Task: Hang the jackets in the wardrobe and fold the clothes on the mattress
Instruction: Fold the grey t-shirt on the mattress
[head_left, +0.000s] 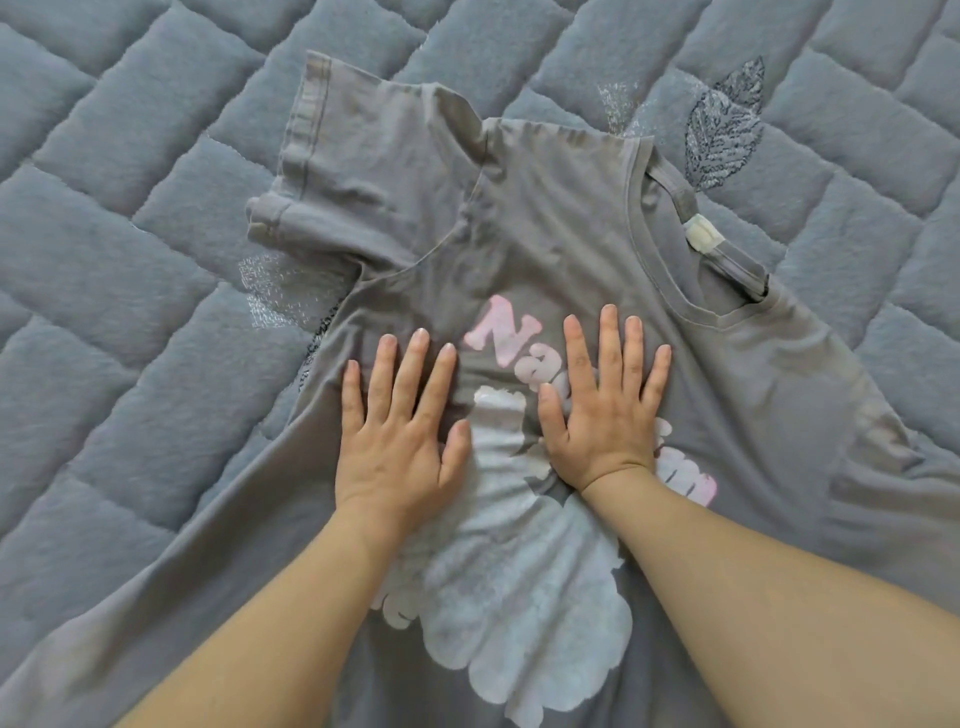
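1. Grey short-sleeved cotton T-shirt (545, 218) with a pink-lettered and white printed chest design: it lies front side up and spread out on the blue-grey quilted mattress cover (130, 234), its round neckline (670, 249) pointing to the upper right of the view.
2. Left hand (400, 436): palm down on the shirt's chest, fingers straight and slightly spread, pressing flat on the fabric just left of the print; nothing is gripped.
3. Right hand (602, 415): also palm down with straight, fanned fingers, resting on the pink lettering (504, 332) and covering its middle part; nothing is gripped.
4. The two hands lie side by side, near each other but apart, with a strip of the white print (519, 587) showing between them; both bare forearms reach in from the lower edge.
5. One short sleeve (337, 171) lies flat toward the upper left, its hem partly turned up at the lower corner.
6. A small pale label (701, 234) sits inside the back of the collar.
7. A dark stitched leaf motif (724, 135) is on the mattress cover just beyond the neckline.
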